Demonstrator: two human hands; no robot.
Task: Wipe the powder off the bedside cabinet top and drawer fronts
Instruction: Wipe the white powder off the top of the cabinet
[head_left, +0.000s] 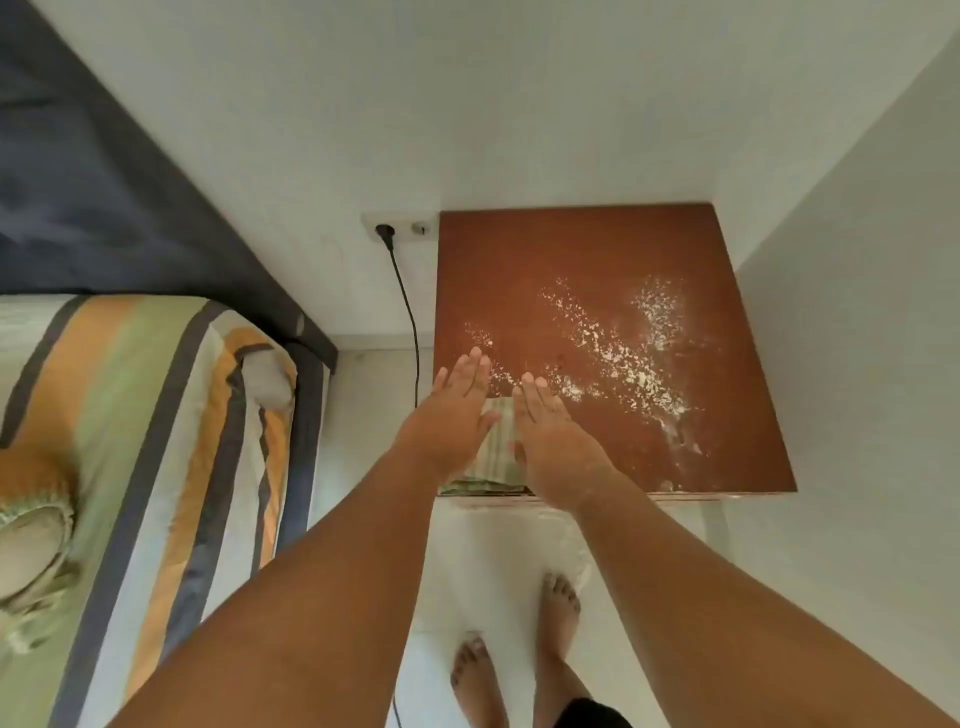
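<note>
A striped orange, green and grey bedspread (156, 441) lies at nine o'clock; a black cable (408, 312) hangs from a white wall socket (400, 227) near centre.

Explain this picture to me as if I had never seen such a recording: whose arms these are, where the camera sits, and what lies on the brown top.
There is no machine here. A person wears one camera on the head, looking forward and down, so you see their own two bare arms and, at the bottom, their bare feet on the floor.

The brown square is the top of the bedside cabinet, standing in a corner by the wall. White powder is scattered over its middle and right part.

The left hand and right hand lie open, fingers stretched out, on a folded striped cloth at the near left edge of the top. Neither has a closed grip on it; the palms seem to rest on it.

To the left are a bed with striped bedding, and a wall socket with a black cable plugged in.
</note>
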